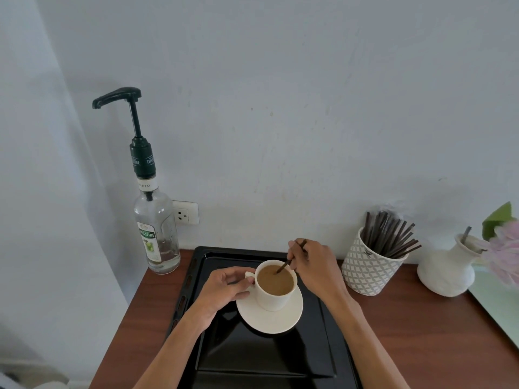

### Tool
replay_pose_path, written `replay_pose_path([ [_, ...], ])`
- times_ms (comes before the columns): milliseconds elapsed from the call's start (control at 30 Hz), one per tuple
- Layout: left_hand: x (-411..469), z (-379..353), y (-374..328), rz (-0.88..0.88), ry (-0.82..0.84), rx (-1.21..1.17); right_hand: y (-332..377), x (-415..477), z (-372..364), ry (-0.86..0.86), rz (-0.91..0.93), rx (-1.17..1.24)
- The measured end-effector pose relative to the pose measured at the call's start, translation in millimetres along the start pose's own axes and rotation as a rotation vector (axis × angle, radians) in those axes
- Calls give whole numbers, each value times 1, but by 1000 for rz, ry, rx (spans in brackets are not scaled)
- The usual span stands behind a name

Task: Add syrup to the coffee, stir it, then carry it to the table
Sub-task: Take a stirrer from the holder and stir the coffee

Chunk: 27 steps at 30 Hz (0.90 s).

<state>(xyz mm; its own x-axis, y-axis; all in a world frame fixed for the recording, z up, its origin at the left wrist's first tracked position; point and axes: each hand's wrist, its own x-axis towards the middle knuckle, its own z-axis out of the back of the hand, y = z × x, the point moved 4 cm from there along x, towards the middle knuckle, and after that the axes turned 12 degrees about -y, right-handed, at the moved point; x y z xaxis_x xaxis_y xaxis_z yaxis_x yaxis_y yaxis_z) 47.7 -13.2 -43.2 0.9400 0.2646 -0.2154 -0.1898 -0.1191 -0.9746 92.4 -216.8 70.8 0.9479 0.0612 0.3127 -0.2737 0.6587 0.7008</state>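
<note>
A white cup (273, 300) full of milky brown coffee (275, 279) stands on a white saucer (271, 318) in a black tray (252, 357). My left hand (224, 287) pinches the cup's handle on its left side. My right hand (314, 265) holds a thin dark stir stick (290, 258) whose lower end dips into the coffee. The clear syrup bottle (156, 234) with a dark green pump stands at the back left corner of the counter, nearly empty.
A patterned pot (365, 273) holding several dark stir sticks stands right of the tray. Further right are a white vase (446, 272) and pink flowers (502, 256). A wall socket (185, 212) sits behind the bottle. The brown counter (421, 332) ends at left.
</note>
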Motion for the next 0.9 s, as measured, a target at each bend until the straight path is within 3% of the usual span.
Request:
replay_pose_path([
  [133,0,0,1,0,-1,-3,-8,2,15,-74,9,-148],
  [333,-1,-1,0,2,3,1,1,-5,-7,96,-57,104],
  [533,-2,0,0,8,-8,-9,-6,3,13,-58,3,-153],
  [733,-2,-1,0,13,-7,-7,0,-6,-8,93,-79,109],
  [900,-2,0,-1,18,-19,-2,2,1,8,-48,11,-155],
])
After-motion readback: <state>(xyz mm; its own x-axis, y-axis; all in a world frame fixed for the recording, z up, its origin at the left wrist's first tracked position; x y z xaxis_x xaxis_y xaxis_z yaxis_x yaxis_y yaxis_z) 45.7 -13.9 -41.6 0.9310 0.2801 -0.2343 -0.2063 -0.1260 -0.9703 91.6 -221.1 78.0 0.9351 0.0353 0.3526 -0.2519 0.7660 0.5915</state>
